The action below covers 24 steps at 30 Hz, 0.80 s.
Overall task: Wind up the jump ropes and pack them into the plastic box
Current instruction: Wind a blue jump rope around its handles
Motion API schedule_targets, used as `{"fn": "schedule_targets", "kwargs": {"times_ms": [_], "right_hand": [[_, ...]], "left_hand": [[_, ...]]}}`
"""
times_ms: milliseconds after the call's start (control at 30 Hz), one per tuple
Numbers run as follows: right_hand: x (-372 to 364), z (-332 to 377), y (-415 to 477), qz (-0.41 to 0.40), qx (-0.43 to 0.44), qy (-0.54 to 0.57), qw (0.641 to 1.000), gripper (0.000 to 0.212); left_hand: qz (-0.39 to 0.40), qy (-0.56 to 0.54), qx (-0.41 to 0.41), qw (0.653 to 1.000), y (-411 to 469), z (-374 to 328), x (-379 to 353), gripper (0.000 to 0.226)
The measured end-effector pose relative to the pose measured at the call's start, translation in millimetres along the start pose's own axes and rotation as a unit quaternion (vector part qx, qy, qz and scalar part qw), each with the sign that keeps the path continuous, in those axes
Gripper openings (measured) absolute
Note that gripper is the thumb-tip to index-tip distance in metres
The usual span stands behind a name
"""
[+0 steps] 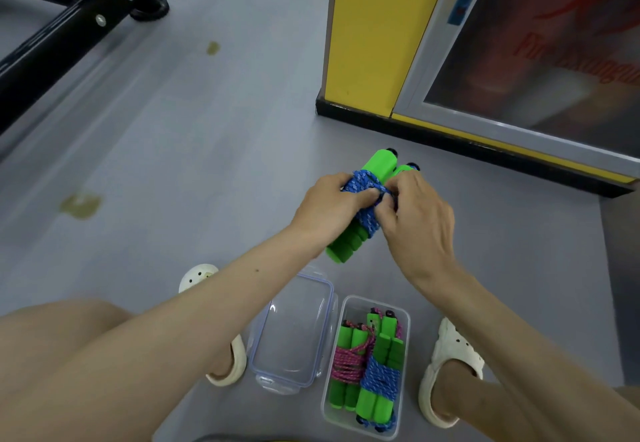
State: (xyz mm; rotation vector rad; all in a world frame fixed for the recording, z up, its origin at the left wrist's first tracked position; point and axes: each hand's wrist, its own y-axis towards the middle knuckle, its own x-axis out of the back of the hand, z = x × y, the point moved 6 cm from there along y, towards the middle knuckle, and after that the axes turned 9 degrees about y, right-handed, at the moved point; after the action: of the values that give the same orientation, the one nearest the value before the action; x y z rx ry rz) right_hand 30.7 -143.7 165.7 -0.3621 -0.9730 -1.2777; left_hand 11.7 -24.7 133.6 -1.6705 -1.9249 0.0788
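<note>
- grey floor [207, 151], two yellowish stains [80, 205] at left
- black metal frame [69, 31], top left, bolted, foot on the floor
- yellow pillar [374, 33], black base
- glass-door cabinet [540, 43] beside the pillar, blurred red lettering
- white clogs [446, 372] on both feet

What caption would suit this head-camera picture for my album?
Left hand and right hand tuck blue cord round a green-handled jump rope near the plastic box holding two wound ropes.

Floor [207, 164] w/ box [375, 300], lid [292, 334]
</note>
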Motion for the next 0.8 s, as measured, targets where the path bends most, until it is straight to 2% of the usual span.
{"fn": "schedule_targets", "kwargs": {"times_ms": [133, 233, 300, 433, 633, 800], "right_hand": [[-15.2, -13.5, 7.4, 0.129, -0.088, 0.138, 0.978, 0.008], [-25.7, -18.2, 10.4, 0.187, -0.158, 0.225, 0.943, 0.012], [-29.4, -19.4, 7.5, 0.203, -0.171, 0.235, 0.935, 0.011], [-25.1, -21.3, 6.2, 0.184, -0.144, 0.24, 0.942, 0.019], [-21.6, -22.4, 8.5, 0.151, -0.112, 0.221, 0.957, 0.014], [-19.0, -10.2, 6.2, 0.121, -0.021, 0.087, 0.989, 0.01]], "left_hand": [[0.037, -0.06, 0.04, 0.997, 2.8, 9.0, 3.1, 0.008], [0.052, -0.062, 0.058, 0.995, 2.3, 12.7, 6.1, 0.008], [0.059, -0.057, 0.061, 0.995, 1.7, 14.6, 6.8, 0.01], [0.078, -0.078, 0.061, 0.992, 2.2, 13.6, 6.6, 0.013], [0.091, -0.105, 0.056, 0.989, 1.5, 11.2, 7.2, 0.008], [0.05, -0.097, 0.047, 0.993, 2.0, 9.9, 6.4, 0.012]]}}
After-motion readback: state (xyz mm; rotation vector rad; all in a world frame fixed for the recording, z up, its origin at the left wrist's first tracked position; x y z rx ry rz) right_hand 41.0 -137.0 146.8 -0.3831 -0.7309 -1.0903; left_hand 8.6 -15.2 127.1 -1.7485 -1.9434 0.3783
